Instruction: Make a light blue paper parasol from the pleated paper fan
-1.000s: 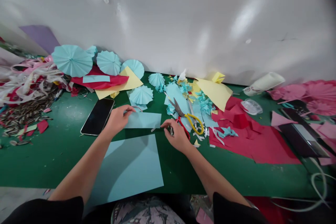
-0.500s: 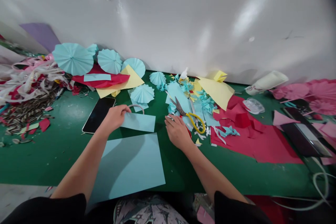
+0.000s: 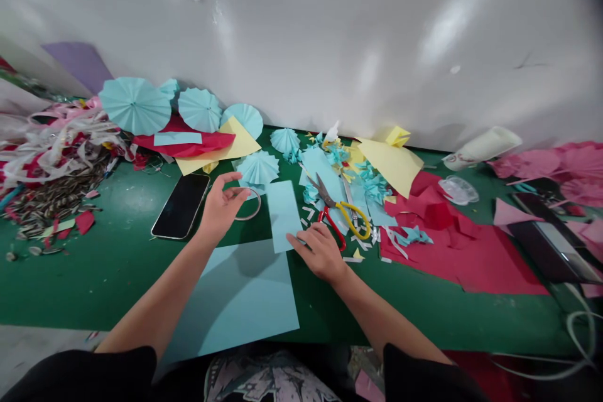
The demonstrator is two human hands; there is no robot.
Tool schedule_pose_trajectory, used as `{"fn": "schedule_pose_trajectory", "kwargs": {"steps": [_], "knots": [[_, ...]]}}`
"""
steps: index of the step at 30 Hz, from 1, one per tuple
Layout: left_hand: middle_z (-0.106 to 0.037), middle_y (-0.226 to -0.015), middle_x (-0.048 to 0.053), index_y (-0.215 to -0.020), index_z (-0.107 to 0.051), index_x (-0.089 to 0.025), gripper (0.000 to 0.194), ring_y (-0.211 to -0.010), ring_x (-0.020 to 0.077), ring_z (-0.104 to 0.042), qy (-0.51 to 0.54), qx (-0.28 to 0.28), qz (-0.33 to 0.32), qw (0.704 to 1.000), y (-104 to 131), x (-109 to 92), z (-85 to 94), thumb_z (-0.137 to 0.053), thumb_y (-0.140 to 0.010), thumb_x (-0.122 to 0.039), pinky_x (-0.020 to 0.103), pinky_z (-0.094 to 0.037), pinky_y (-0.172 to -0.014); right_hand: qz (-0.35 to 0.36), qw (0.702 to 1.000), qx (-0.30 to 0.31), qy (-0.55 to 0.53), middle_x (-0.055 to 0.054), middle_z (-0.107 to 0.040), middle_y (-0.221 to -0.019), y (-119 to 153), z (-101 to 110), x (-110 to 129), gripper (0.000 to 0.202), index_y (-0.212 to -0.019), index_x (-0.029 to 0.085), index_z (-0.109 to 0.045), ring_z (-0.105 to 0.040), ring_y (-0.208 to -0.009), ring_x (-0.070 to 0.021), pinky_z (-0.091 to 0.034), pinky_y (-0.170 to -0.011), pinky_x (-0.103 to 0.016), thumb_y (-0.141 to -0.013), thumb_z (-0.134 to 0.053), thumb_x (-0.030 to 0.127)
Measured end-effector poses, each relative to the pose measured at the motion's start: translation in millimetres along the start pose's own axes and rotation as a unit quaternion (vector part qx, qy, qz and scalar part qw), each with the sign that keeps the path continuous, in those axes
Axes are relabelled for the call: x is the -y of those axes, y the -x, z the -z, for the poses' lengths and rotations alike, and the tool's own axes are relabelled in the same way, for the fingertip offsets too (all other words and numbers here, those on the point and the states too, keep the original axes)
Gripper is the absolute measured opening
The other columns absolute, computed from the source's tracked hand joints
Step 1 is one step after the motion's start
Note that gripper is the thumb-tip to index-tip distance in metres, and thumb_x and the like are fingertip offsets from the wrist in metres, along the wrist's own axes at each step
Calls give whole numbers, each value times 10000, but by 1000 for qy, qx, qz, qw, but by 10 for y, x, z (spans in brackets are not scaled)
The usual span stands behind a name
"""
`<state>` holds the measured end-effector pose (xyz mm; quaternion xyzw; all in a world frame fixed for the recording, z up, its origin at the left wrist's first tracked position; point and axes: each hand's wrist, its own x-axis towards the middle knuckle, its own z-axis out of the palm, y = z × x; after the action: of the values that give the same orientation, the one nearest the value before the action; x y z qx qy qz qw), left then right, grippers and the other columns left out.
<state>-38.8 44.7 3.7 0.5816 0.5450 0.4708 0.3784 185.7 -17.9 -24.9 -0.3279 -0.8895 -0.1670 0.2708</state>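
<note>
A small rectangular piece of light-blue paper (image 3: 284, 213) stands lengthwise in the middle, its lower end over a larger light-blue sheet (image 3: 249, 289). My right hand (image 3: 320, 251) grips its lower right edge between thumb and fingers. My left hand (image 3: 221, 207) is open, with thumb and fingers apart, beside a thin pale ring (image 3: 257, 207) lying on the table. Whether the thumb touches the ring, I cannot tell. Yellow-handled scissors (image 3: 351, 220) and a red-handled tool (image 3: 335, 231) lie just beyond my right hand.
A phone (image 3: 181, 206) lies left of my left hand. Folded light-blue paper rosettes (image 3: 257, 168) line the back. Red paper (image 3: 480, 264) and scraps spread on the right. Ribbons (image 3: 70, 138) are heaped at the far left, and a white cup (image 3: 483, 147) lies by the wall.
The small light-blue paper has turned from lying crosswise to lengthwise and shifted right. My left hand has let go of it, and my right hand has taken its lower edge.
</note>
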Motion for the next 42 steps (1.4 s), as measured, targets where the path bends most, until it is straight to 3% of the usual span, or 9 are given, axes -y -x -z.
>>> {"fn": "schedule_pose_trajectory", "kwargs": {"steps": [3,6,10,15,20,25,30,35,42], "knots": [[-559,-1048,76,-992,-499,-175,262,-902,179,-589,-118,37,-41,992,-2,74,-27,-539,-781,-324,323,-487,-775,-11,998,55,18,-41,-587,-729,-16,-38,125,245,-932,151,-609,-475,-639,-129,-315,-710,-339,-866,-384,79],[-568,-1005,84,-863,-560,-171,183,-1028,254,-521,-316,135,-120,932,17,146,-49,-599,-741,-302,404,-430,-865,2,997,82,3,-47,-577,-728,-45,-73,255,238,-907,130,-602,-470,-623,-130,-303,-682,-334,-862,-376,74],[-551,-1078,107,-885,-591,-176,133,-1057,318,-490,-453,159,-118,869,42,207,-53,-564,-764,-225,460,-417,-803,29,994,98,-26,-48,-586,-741,-62,-88,354,224,-942,108,-589,-488,-641,-131,-305,-681,-327,-853,-389,60],[-589,-957,125,-931,-598,-149,237,-916,313,-542,-487,121,-109,858,33,201,-4,-388,-823,-123,484,-394,-769,48,991,107,-61,-41,-600,-719,-44,-89,381,220,-997,84,-573,-489,-623,-127,-313,-698,-342,-849,-413,55],[-554,-1097,159,-977,-603,-134,260,-1051,340,-488,-491,54,-138,858,30,169,-4,-389,-831,-152,499,-369,-844,36,994,88,-60,-33,-621,-714,-35,-94,370,232,-999,102,-572,-492,-640,-126,-314,-716,-349,-853,-399,51],[-529,-1244,95,-1095,-579,-177,312,-1182,233,-446,-328,282,-247,867,93,119,-71,-427,-821,-165,407,-353,-985,-22,993,96,-60,-22,-607,-675,-50,-84,331,209,-853,125,-572,-476,-612,-120,-299,-757,-346,-852,-377,49],[-366,-1404,77,-1282,-424,-238,511,-1313,233,-289,-265,442,-230,825,187,93,-112,-531,-783,-211,462,-209,-1075,-57,991,105,-61,-28,-617,-707,-33,-93,288,215,-809,149,-562,-508,-652,-132,-277,-795,-351,-849,-379,43],[-378,-1397,73,-1246,-457,-243,477,-1329,245,-249,-298,433,-243,815,241,140,-161,-568,-795,-351,484,-176,-1080,-74,989,96,-90,-30,-648,-796,32,-171,264,203,-795,164,-576,-524,-706,-129,-292,-784,-333,-851,-408,66],[-563,-1225,79,-891,-620,-175,111,-1245,250,-400,-323,405,-277,809,346,139,-236,-563,-796,-164,460,-297,-1046,-112,982,79,-129,-41,-646,-819,72,-263,239,135,-775,156,-603,-518,-775,-154,-350,-714,-301,-836,-486,125]]}}
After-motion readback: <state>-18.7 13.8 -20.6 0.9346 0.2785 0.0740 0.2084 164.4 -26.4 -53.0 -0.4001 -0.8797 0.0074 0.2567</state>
